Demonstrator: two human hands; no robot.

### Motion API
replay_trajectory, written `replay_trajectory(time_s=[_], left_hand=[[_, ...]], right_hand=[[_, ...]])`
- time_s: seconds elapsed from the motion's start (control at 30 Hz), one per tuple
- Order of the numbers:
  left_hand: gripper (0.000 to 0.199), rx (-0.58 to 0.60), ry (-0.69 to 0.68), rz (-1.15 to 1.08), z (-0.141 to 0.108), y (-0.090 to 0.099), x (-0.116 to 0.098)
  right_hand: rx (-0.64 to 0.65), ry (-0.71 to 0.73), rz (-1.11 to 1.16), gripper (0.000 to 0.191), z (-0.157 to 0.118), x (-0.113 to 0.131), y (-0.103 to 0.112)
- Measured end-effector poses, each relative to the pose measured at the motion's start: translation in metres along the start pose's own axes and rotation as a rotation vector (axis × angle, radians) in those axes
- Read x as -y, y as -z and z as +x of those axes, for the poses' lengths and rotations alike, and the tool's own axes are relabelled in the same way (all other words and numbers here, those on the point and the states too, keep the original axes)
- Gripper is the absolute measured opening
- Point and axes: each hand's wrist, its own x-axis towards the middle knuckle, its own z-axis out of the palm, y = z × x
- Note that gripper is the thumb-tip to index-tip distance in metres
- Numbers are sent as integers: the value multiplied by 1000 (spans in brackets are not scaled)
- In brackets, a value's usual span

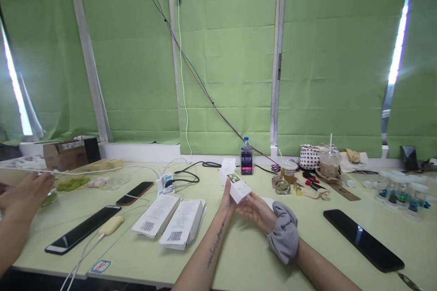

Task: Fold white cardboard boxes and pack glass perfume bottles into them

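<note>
Holding a small white box [240,189] just above the surface [309,218], between left hand [227,203] and right hand [261,211]. Fingers of both hands closed to the box's width, gripping it: left thumb up along one side, right fingertips at the near end. Can't make out every contact.

Judging the step as handling the box two-handed; can't tell if an end flap is open. Probably calling next for a firm hold with one hand, to free the other without crushing the card.

On the surface: two more white boxes [182,223] side by side, barcodes up, left of the forearms. Farther left, a large phone [83,229] and a power strip [165,185] with cables. To the right, a black phone [363,239], drink cup [330,162], small jars [414,200]. At left edge, another person's hand [25,195].

Behind: green blinds [225,54], with wires running diagonally across.
</note>
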Motion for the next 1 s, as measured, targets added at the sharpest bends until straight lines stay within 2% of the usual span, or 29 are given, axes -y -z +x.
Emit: replay_trajectory(time_s=[0.1,0.27,0.47,0.57,0.7,0.8,0.9,1.0], left_hand=[[65,30,37,2,-1,1,5],[66,41,18,-9,-5,-1,9],[75,11,-68,-62,-5,-6,1],[75,8,-63,-40,-5,-7,0],[70,-3,-72,41,-5,-10,4],[68,-20,-115,127,-4,-13,7],[62,-55,-202,229,-5,-14,9],[54,-92,-281,345,-8,-15,11]], right_hand=[[15,-2,118,28,1,0,-2],[32,-25,217,26,1,-1,0],[89,-22,238,45,-8,7,2],[62,-36,124,44,-12,7,5],[-101,-22,-118,45,-9,-2,8],[-232,74,-288,51,-5,-8,10],[-296,194,-421,52,-2,-10,11],[-334,216,-492,38,-1,-11,12]])
